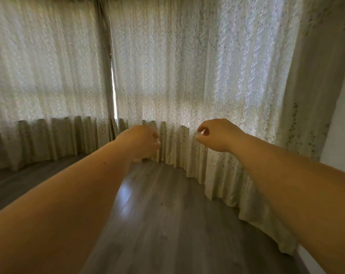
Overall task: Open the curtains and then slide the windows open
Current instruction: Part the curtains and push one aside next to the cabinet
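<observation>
Bare wooden floor point(157, 214) below closed curtains point(177, 76); bright slit at seam point(112, 80). Left hand point(142, 141) loosely fisted, right hand point(215, 134) pinch-curled; fabric contact unclear.

No readable text, though the view is blurred.

Two cream, speckled curtains — the left curtain point(43, 76) and the right curtain point(197, 76) — hang drawn shut in pleats to the floor, a thin bright gap point(113, 84) between them; the windows stay hidden behind.

Both arms outstretched; left hand point(143, 141), right hand point(215, 134) seemingly half-curled.
</observation>
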`<action>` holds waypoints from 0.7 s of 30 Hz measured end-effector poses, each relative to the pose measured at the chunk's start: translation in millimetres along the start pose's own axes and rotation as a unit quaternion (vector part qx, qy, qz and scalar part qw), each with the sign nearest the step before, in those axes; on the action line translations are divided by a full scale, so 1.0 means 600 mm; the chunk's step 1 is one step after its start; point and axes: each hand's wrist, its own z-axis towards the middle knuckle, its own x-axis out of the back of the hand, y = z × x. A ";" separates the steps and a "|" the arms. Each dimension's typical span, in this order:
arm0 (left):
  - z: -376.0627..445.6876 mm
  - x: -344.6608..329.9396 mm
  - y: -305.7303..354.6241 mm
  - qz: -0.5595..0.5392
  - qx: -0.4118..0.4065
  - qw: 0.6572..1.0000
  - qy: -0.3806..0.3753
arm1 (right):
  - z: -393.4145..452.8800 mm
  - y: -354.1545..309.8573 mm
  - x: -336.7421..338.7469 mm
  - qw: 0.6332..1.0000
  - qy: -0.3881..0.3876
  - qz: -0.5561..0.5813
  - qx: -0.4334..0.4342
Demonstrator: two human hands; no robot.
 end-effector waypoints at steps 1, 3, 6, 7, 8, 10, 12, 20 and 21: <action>0.043 -0.007 -0.006 -0.004 0.007 1.000 0.009 | 0.047 0.021 -0.006 1.000 0.004 0.007 0.005; 0.120 -0.019 -0.019 -0.016 0.020 0.999 0.024 | 0.132 0.055 -0.017 1.000 0.006 0.013 0.014; 0.232 -0.034 -0.054 -0.017 0.051 0.998 0.025 | 0.266 0.087 -0.039 0.999 0.004 0.033 0.031; 0.267 -0.038 -0.072 -0.014 0.061 0.998 0.029 | 0.312 0.093 -0.051 0.998 0.005 0.043 0.043; 0.298 -0.041 -0.093 -0.008 0.071 0.997 0.031 | 0.353 0.094 -0.062 0.998 0.002 0.049 0.051; 0.348 -0.050 -0.136 -0.008 0.094 0.995 0.036 | 0.420 0.092 -0.086 0.996 -0.007 0.062 0.067; 0.397 -0.063 -0.183 -0.022 0.110 0.993 0.046 | 0.485 0.087 -0.115 0.994 -0.018 0.066 0.081; 0.597 -0.117 -0.385 -0.045 0.087 0.994 0.041 | 0.721 0.061 -0.223 0.995 -0.012 0.037 0.087; 0.627 -0.114 -0.424 -0.052 0.080 0.995 0.040 | 0.766 0.047 -0.234 0.996 -0.005 0.034 0.084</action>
